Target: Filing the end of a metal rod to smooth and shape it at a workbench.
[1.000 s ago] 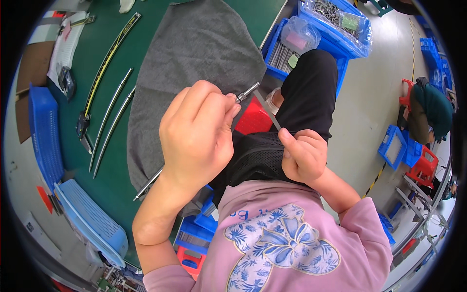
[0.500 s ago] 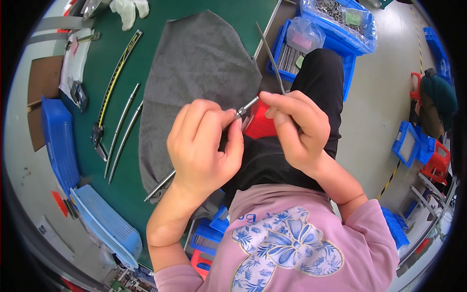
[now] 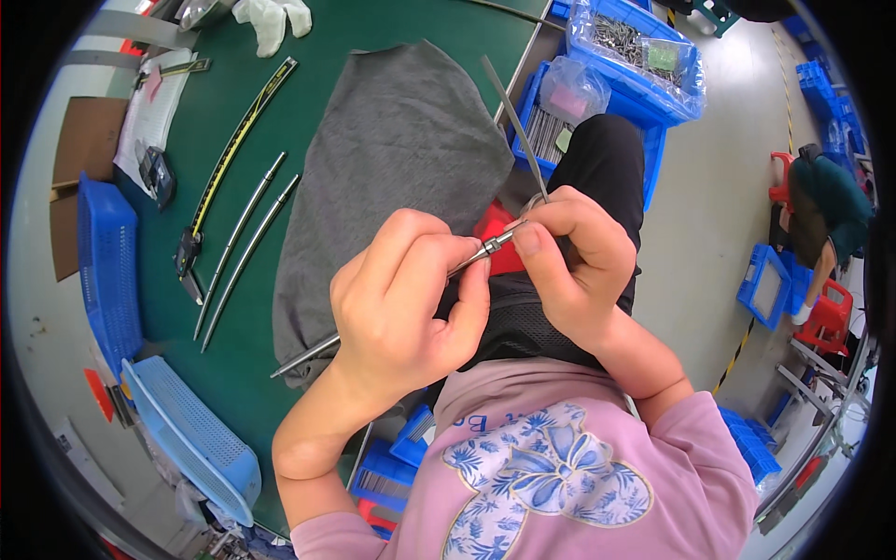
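Across my lap I hold a slim, shiny metal rod [image 3: 306, 356] with a stepped collar near its upper end. My left hand [image 3: 397, 303] is closed round it, thumb and forefinger pinching just below the collar. The fingertips of my right hand [image 3: 588, 266] close on the rod's upper end. A thin grey metal strip [image 3: 514, 121] sticks up from the right hand's grip; its lower end is hidden by the fingers. Beyond my left hand a grey cloth [image 3: 397, 140] lies on the green table [image 3: 373, 28]. Two similar rods [image 3: 250, 263] rest left of the cloth.
A caliper [image 3: 238, 140] lies beyond the loose rods. Blue baskets [image 3: 110, 271] line the table's left edge. Right of the table stand blue bins [image 3: 658, 154] with metal parts and bagged pieces. At the far right another person [image 3: 831, 201] bends near a red stool [image 3: 829, 317].
My right fingers have come down onto the rod's upper end, which was bare before. The rod has shifted slightly right and down. The other person has leaned further into view.
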### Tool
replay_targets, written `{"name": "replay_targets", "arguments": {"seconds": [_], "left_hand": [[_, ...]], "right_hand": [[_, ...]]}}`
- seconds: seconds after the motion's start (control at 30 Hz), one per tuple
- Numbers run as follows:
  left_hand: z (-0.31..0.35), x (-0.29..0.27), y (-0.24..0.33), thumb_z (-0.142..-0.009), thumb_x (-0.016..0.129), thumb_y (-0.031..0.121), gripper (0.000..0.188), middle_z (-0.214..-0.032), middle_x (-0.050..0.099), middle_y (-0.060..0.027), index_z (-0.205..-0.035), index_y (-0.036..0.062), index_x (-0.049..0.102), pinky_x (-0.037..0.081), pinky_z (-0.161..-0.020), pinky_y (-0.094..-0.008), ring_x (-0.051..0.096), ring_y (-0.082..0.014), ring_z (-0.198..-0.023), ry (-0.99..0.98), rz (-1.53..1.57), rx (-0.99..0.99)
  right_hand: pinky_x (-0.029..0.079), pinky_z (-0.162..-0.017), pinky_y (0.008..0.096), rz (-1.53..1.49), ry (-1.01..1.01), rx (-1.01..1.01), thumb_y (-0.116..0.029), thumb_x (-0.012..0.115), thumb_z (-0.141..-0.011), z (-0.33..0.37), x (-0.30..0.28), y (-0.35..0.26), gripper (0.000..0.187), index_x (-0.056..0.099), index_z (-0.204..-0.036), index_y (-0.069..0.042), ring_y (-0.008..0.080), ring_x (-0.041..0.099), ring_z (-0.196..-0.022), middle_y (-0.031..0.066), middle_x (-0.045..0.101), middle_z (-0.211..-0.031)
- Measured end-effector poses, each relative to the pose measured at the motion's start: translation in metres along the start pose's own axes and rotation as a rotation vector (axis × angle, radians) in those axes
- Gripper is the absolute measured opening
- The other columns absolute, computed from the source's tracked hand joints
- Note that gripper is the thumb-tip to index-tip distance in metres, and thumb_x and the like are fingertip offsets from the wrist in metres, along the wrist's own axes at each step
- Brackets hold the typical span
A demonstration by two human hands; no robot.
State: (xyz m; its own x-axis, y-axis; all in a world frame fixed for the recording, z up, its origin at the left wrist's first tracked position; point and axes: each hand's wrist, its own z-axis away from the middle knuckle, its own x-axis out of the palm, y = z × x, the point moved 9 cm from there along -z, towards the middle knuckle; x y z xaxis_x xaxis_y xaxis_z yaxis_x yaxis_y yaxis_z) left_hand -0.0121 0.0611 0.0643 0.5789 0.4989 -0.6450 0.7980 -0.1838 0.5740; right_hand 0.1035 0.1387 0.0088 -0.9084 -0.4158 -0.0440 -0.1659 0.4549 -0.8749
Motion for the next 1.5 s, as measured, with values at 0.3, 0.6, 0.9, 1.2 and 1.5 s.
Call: {"name": "replay_targets", "arguments": {"seconds": [0.3, 0.6, 0.9, 1.2, 1.5], "left_hand": [[-0.003, 0.003, -0.005, -0.065, 0.070, -0.002, 0.017, -0.073, 0.055, -0.0075, -0.078, 0.0032, 0.061, 0.045, -0.050, -0.0317, 0.057, -0.0230, -0.057, -0.028, 0.104, -0.101], [0.000, 0.006, -0.024, -0.070, 0.067, -0.008, 0.014, -0.076, 0.057, -0.0086, -0.081, -0.0013, 0.061, 0.046, -0.054, -0.0270, 0.059, -0.0188, -0.063, 0.031, -0.030, -0.084], [0.001, 0.014, -0.033, -0.066, 0.068, 0.000, 0.015, -0.075, 0.053, -0.0065, -0.075, 0.0048, 0.058, 0.044, -0.059, -0.0372, 0.054, -0.0261, -0.070, 0.002, -0.050, -0.172], [0.003, 0.017, -0.035, -0.067, 0.069, -0.001, 0.015, -0.077, 0.054, -0.0068, -0.075, 0.0051, 0.059, 0.044, -0.062, -0.0380, 0.055, -0.0271, -0.072, -0.003, -0.020, -0.249], [0.005, 0.014, -0.034, -0.068, 0.070, -0.001, 0.015, -0.078, 0.053, -0.0068, -0.076, 0.0044, 0.059, 0.043, -0.061, -0.0378, 0.055, -0.0265, -0.071, 0.035, -0.007, -0.243]], "right_hand": [[0.036, -0.046, 0.0225, -0.092, -0.004, 0.172, 0.002, 0.065, -0.081, -0.001, -0.002, 0.001, 0.001, 0.065, -0.080, 0.001, 0.0094, 0.050, -0.050, 0.0057, 0.060, -0.069], [0.043, -0.054, 0.0274, -0.015, -0.188, 0.193, 0.003, 0.052, -0.090, -0.013, -0.002, 0.029, 0.019, 0.057, -0.108, 0.003, 0.0159, 0.059, -0.060, 0.0083, 0.061, -0.070], [0.046, -0.058, 0.0288, 0.290, -0.257, 0.347, -0.005, 0.053, -0.092, -0.007, -0.004, 0.050, 0.009, 0.060, -0.096, -0.001, 0.0210, 0.062, -0.059, 0.0110, 0.062, -0.067], [0.032, -0.049, 0.0247, 0.016, -0.273, 0.450, -0.008, 0.050, -0.095, 0.027, 0.004, 0.033, 0.018, 0.061, -0.085, 0.002, 0.0075, 0.041, -0.051, 0.0013, 0.050, -0.060], [0.036, -0.047, 0.0266, 0.008, -0.287, 0.427, -0.004, 0.053, -0.092, 0.031, 0.014, 0.031, 0.014, 0.060, -0.082, 0.001, 0.0117, 0.047, -0.048, 0.0063, 0.055, -0.060]]}}
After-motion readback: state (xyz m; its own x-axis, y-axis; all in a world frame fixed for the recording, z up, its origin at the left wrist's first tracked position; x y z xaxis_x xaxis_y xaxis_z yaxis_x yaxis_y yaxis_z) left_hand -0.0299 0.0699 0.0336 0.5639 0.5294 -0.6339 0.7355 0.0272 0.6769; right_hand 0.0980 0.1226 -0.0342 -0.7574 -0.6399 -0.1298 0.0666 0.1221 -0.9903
